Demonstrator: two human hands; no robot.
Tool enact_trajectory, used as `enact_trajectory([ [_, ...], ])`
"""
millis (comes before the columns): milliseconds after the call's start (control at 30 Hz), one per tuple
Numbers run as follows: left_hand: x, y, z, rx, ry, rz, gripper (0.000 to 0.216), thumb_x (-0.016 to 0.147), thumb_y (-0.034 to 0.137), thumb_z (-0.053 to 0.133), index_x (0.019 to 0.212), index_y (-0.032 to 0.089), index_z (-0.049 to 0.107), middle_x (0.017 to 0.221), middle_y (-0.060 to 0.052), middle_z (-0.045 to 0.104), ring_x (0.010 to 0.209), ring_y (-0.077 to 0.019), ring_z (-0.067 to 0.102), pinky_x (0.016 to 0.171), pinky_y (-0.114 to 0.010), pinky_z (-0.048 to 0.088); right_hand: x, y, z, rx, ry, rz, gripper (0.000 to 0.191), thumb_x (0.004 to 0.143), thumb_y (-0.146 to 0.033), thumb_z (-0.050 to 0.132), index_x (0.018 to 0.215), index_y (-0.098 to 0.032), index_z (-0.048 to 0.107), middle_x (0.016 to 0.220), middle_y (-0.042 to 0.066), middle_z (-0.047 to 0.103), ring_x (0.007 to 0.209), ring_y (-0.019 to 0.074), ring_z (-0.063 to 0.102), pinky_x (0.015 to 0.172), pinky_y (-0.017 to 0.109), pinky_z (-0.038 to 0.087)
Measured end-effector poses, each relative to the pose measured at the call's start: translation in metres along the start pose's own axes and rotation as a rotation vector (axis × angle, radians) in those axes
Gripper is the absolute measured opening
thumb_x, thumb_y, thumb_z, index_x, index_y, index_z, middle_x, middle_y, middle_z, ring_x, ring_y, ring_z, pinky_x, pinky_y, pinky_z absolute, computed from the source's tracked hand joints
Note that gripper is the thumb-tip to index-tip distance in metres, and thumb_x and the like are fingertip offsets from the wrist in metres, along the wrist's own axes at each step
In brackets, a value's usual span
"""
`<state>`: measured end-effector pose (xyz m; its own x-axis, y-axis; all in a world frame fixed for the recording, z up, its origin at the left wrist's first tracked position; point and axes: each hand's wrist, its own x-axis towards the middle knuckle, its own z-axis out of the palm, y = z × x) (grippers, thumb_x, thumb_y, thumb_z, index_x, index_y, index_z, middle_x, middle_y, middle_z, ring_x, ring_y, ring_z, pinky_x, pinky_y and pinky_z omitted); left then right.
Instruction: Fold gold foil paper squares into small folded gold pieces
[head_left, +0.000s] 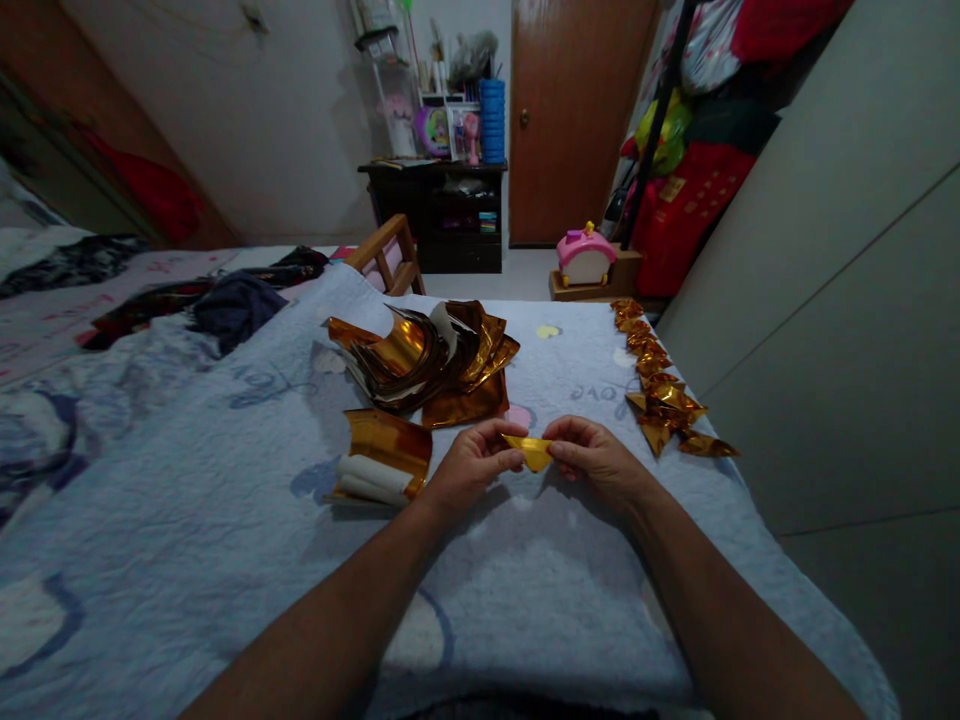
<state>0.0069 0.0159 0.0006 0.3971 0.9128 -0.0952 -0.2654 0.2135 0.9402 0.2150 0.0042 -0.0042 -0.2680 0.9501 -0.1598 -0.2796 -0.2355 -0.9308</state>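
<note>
A small folded piece of gold foil paper (pixel 535 453) is pinched between my two hands, its lower edge narrowing to a blunt point. My left hand (pixel 480 460) grips its left end with thumb and fingers. At the other end, my right hand (pixel 589 450) pinches it the same way. Beyond my left hand lies a fanned stack of gold foil sheets (pixel 401 350), curled upward. Closer to my left forearm rests a curled bundle of gold foil sheets (pixel 390 445) with pale backs. Along the right edge runs a row of folded gold foil pieces (pixel 664 395).
A pale blue patterned cloth (pixel 562 600) covers the surface under my hands. Dark clothes (pixel 236 305) lie at the left. A wooden chair (pixel 394 258) stands by the far edge, and a pale cabinet (pixel 840 330) borders the right side. Farther back is a pink toy (pixel 585 257).
</note>
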Motion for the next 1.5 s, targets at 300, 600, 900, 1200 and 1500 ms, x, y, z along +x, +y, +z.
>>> enact_trajectory([
  [300,0.002,-0.002,-0.001,0.018,0.004,0.000,0.030,0.066,0.029,0.089,0.086,0.014,0.073,0.068,-0.001,0.069,0.060,-0.0107,0.060,0.060,-0.022,0.046,-0.001,-0.004,-0.007,0.023,-0.088,0.031,0.032,0.067,-0.032,0.089,0.093,-0.019,0.077,0.079,0.002,0.070,0.058,0.0085,0.053,0.052,0.022,0.039],
  [600,0.004,-0.004,-0.003,-0.038,0.017,-0.044,0.032,0.062,0.031,0.091,0.082,0.013,0.073,0.064,-0.001,0.069,0.052,-0.0087,0.057,0.053,-0.020,0.044,-0.001,-0.002,-0.008,0.087,-0.021,0.086,0.029,0.066,-0.033,0.091,0.080,-0.018,0.070,0.068,0.001,0.068,0.053,0.0081,0.055,0.051,0.020,0.043],
  [900,0.003,-0.005,-0.002,-0.118,-0.022,-0.104,0.040,0.059,0.034,0.094,0.087,0.013,0.077,0.069,-0.003,0.071,0.056,-0.0090,0.059,0.057,-0.021,0.046,0.000,-0.001,-0.004,0.143,0.037,0.088,0.030,0.060,-0.032,0.093,0.075,-0.018,0.071,0.066,-0.002,0.065,0.051,0.0070,0.051,0.048,0.019,0.040],
  [1200,0.003,-0.007,-0.003,-0.122,-0.019,-0.073,0.037,0.059,0.038,0.094,0.084,0.015,0.079,0.076,-0.003,0.071,0.062,-0.0096,0.057,0.061,-0.021,0.045,-0.001,0.001,-0.010,0.095,-0.025,0.070,0.034,0.059,-0.036,0.094,0.081,-0.017,0.078,0.072,0.002,0.068,0.059,0.0105,0.053,0.053,0.023,0.042],
  [1500,0.003,-0.011,-0.003,-0.127,-0.063,-0.103,0.037,0.059,0.039,0.094,0.083,0.015,0.079,0.081,-0.005,0.073,0.071,-0.0128,0.061,0.070,-0.025,0.046,-0.001,-0.001,-0.006,0.031,-0.066,0.034,0.035,0.062,-0.045,0.091,0.073,-0.015,0.077,0.062,0.001,0.059,0.055,0.0097,0.045,0.050,0.023,0.033],
])
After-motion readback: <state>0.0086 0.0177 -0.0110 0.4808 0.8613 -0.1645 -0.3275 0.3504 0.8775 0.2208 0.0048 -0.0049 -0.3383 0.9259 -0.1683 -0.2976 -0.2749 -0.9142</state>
